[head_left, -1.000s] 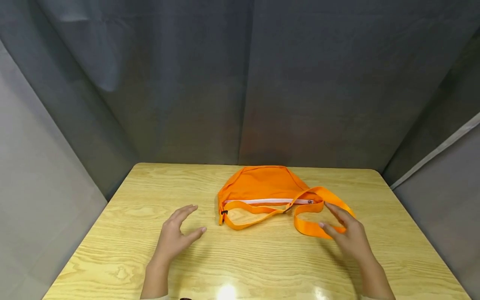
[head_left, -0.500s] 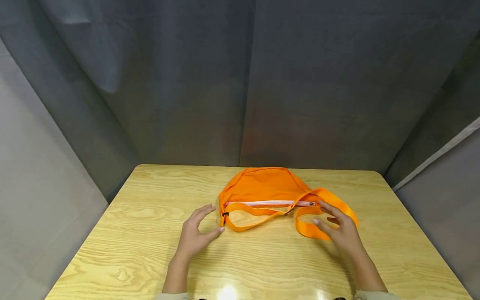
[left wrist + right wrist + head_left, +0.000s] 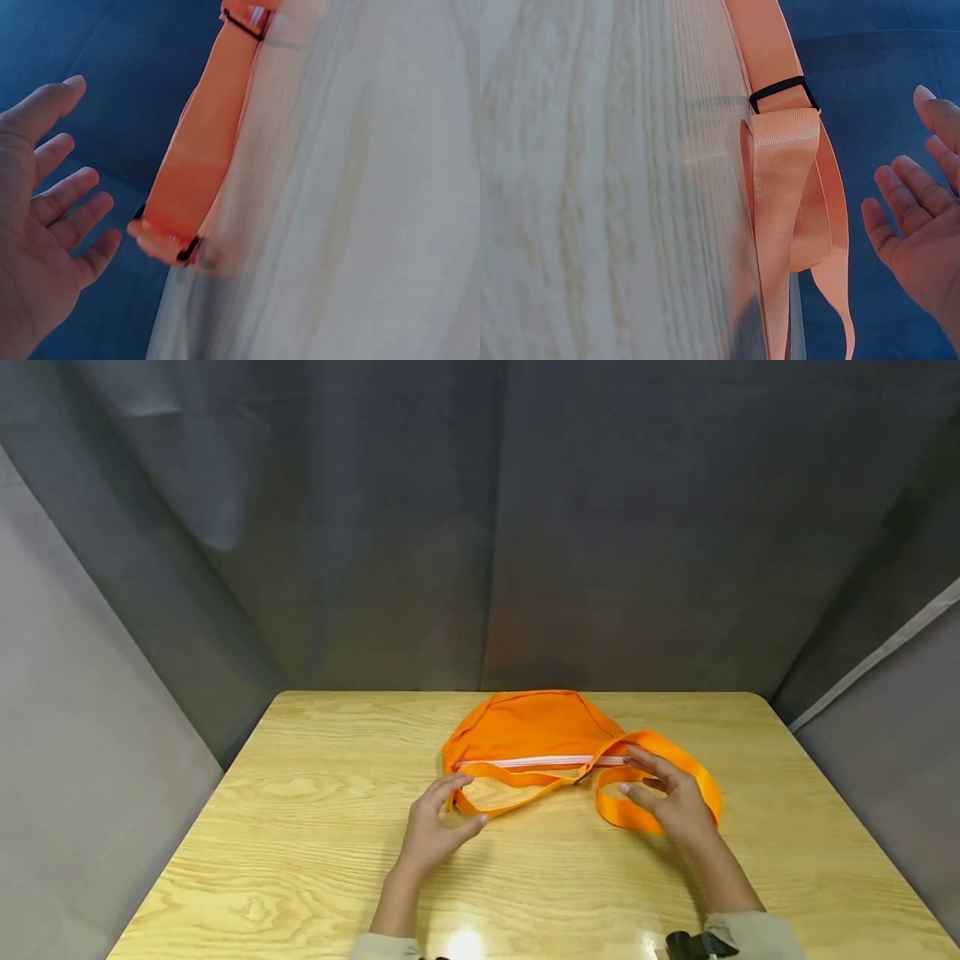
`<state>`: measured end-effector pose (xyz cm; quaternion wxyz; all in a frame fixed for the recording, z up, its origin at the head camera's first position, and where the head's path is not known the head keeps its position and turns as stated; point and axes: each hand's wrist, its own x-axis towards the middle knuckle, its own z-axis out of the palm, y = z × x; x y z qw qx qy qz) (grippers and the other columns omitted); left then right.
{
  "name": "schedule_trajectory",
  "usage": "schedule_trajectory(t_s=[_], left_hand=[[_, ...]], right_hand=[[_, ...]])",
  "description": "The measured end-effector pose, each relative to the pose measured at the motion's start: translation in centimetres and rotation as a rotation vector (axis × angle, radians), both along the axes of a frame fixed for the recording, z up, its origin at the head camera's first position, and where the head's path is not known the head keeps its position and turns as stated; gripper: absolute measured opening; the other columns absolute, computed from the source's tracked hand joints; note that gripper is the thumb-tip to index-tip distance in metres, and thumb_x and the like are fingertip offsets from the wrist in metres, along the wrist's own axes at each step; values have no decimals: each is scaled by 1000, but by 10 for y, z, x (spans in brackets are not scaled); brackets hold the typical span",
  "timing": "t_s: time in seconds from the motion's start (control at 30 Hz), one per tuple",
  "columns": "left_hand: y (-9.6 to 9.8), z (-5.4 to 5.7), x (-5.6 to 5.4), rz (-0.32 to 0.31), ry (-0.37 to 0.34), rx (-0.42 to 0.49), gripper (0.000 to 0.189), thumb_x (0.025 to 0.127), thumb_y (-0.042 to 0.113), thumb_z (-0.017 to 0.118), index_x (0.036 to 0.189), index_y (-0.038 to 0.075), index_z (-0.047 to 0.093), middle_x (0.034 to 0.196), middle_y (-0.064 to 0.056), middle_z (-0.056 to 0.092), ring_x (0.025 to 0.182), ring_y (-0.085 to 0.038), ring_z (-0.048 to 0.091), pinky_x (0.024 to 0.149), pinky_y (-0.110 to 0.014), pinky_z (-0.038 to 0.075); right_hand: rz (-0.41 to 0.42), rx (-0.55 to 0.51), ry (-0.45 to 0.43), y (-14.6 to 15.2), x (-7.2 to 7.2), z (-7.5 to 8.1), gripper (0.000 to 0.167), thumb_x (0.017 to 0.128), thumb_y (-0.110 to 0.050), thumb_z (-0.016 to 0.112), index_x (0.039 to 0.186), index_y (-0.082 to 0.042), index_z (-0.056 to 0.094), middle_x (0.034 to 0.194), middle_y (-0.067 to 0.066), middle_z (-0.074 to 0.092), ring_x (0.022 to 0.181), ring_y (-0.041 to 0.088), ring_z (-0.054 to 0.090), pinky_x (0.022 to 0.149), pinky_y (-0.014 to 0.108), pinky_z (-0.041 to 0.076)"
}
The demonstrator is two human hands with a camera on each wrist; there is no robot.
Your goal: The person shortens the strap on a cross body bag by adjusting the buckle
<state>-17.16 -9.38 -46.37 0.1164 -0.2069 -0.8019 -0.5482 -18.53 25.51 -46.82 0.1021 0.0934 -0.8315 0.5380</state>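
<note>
An orange waist bag (image 3: 536, 727) with a pale zipper (image 3: 540, 762) lies near the table's far edge. Its orange strap (image 3: 622, 814) loops in front and to the right, with a black slider buckle (image 3: 785, 94) plain in the right wrist view. My left hand (image 3: 435, 833) is at the bag's left end, fingers spread and slightly bent, apart from the strap (image 3: 199, 142) in the left wrist view. Over the right loop hovers my right hand (image 3: 677, 802), fingers parted with nothing gripped; the right wrist view has it apart from the strap.
The wooden table (image 3: 285, 827) carries the bag. Dark grey curtains (image 3: 375, 527) hang behind it, and lighter grey panels (image 3: 82, 693) flank both sides. A black device (image 3: 701, 945) sits at the right cuff.
My left hand has moved right and come up to the bag's left end. My right hand has shifted slightly left over the strap loop. The bag stays in about the same place.
</note>
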Motion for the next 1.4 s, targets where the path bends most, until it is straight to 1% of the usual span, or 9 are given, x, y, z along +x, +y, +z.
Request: schedule_trajectory(t_s=[0.03,0.13,0.33,0.5,0.7,0.9,1.07,1.27,1.4], left_hand=[[3,-1,0,0,-16,2,50,72,8,80,118,6,61,124,-9,56,118,-26,48,97,-44,37],[8,-20,-7,-8,-12,13,51,73,17,81,120,12,61,124,-4,56,117,-21,48,96,-43,39],[20,-23,-12,-26,-9,3,50,75,21,80,121,13,60,124,-3,57,117,-18,48,96,-43,39],[33,-23,-20,-48,3,44,51,74,16,80,120,8,60,121,-8,58,114,-24,51,93,-49,40],[49,-25,-25,-71,-27,29,51,77,20,78,123,9,60,122,-4,58,114,-23,51,93,-48,40],[63,-27,-31,-97,-62,32,51,79,26,76,123,9,60,122,1,57,116,-18,49,94,-47,39],[73,-32,-38,-104,-112,41,50,80,24,75,125,10,60,124,0,57,117,-18,48,94,-50,39],[82,-32,-51,-109,-123,-15,49,79,27,76,124,15,61,124,3,56,117,-17,48,95,-47,39],[89,-33,-58,-125,-148,-42,48,78,26,76,123,17,61,123,6,56,117,-16,48,96,-43,38]], right_hand=[[1,-10,-17,0,-1,0,57,86,-21,69,136,-6,48,126,16,54,111,28,50,82,18,44],[16,-30,-42,-1,-6,-3,58,85,-22,69,135,-3,47,127,19,52,110,41,48,79,17,45],[46,2,-33,-3,-14,-5,59,84,-21,71,135,-2,47,129,20,50,113,38,47,82,21,46],[57,39,-40,-3,-22,0,58,82,-25,72,133,-8,51,130,16,51,113,36,47,86,30,46],[101,-37,-77,-4,-33,1,56,80,-20,74,130,-6,54,128,20,50,109,41,48,76,28,51],[132,-86,-117,-7,-42,-4,53,81,-15,74,128,-1,54,118,28,55,98,34,59,71,28,52],[102,-18,-129,-8,-44,-5,52,80,-16,74,128,-3,56,124,22,53,111,35,49,74,27,51],[131,91,-103,-11,-51,-5,49,80,-9,73,126,-2,57,126,16,54,120,34,42,92,47,41],[134,127,-100,-13,-55,-5,47,80,-6,73,124,-1,59,124,16,55,116,34,45,88,44,44]])
